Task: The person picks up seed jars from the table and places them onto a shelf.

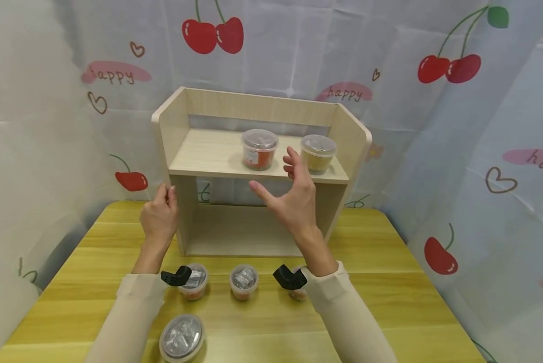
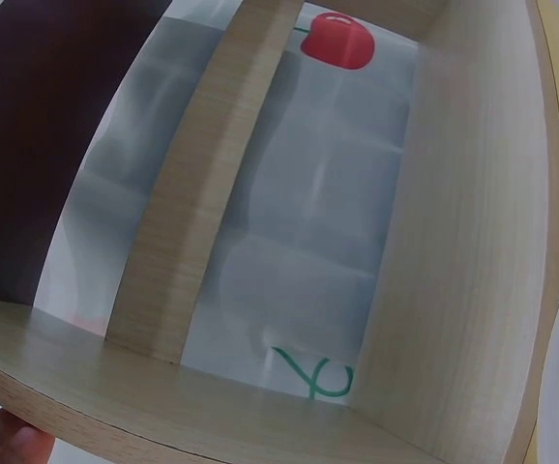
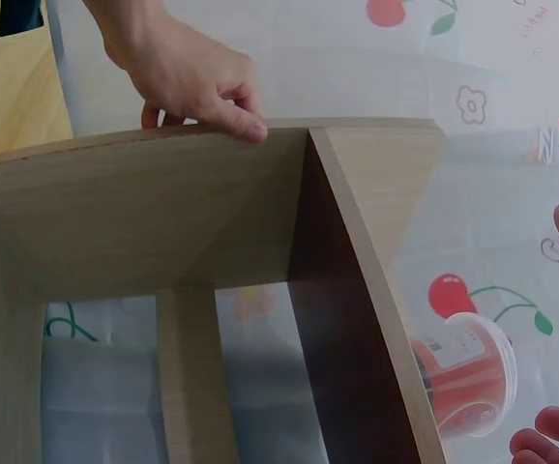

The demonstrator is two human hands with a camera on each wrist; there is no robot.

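My left hand [image 1: 159, 214] grips the front edge of the left side panel of a pale wooden two-tier shelf [image 1: 172, 132]. In the right wrist view the thumb of that left hand [image 3: 188, 82] lies over the panel's edge. On the upper board stand a lidded plastic tub with orange contents [image 1: 260, 157] and another with yellowish contents [image 1: 319, 160]. My right hand [image 1: 294, 204] is raised before this board, empty, thumb and fingers spread apart. Its fingers overlap the yellowish tub's left side in the head view, and its thumb points toward the orange tub.
On the yellow wood-grain table [image 1: 389, 282], in front of the shelf, stand several lidded tubs: one by the left wrist [image 1: 194, 282], one in the middle [image 1: 244, 282], one partly hidden by the right wrist, and a larger one [image 1: 182, 337] nearer. A cherry-print curtain [image 1: 271, 55] hangs behind.
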